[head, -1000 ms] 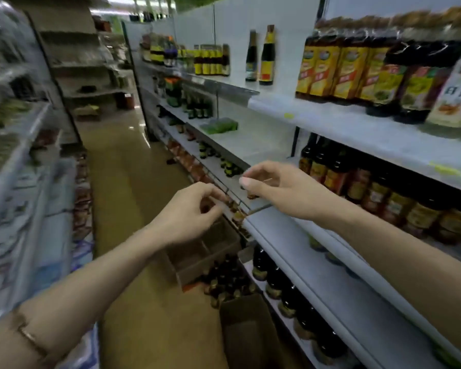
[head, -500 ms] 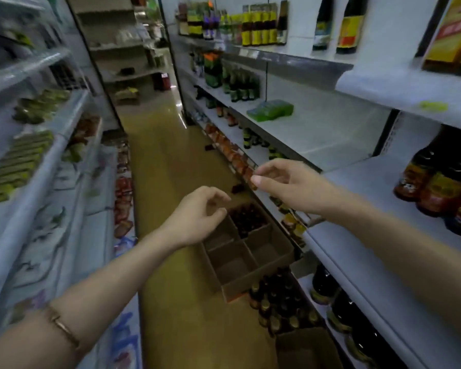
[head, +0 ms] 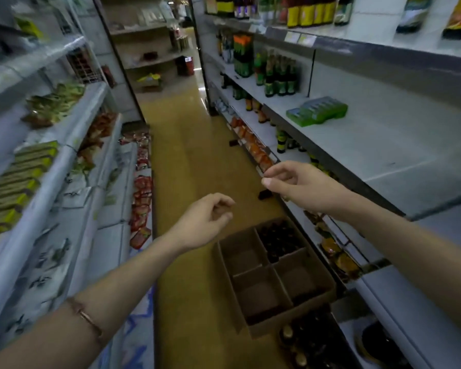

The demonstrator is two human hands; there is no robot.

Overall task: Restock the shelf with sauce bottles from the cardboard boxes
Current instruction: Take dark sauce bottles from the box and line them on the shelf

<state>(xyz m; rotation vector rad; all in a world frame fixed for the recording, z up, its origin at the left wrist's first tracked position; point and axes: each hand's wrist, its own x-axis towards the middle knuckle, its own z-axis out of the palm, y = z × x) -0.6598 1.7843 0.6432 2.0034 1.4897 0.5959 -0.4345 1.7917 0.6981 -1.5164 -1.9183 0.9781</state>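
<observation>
A cardboard box with dividers stands on the aisle floor against the right-hand shelving; its far right compartment holds dark sauce bottles, the other compartments look bare. More dark bottles stand in a group just in front of it. My left hand hovers above the box's far left corner, fingers loosely curled, holding nothing. My right hand floats higher, near the edge of the white right shelf, thumb and fingers slightly apart and empty.
The narrow aisle has a yellow-brown floor. Left shelving carries packets of snacks. The right shelving holds green and dark bottles further back and a green pack. Two small dark items lie on the floor.
My view has swung left and down, away from the stocked right shelf toward the aisle and the box on the floor. Both hands stay empty in front of me.
</observation>
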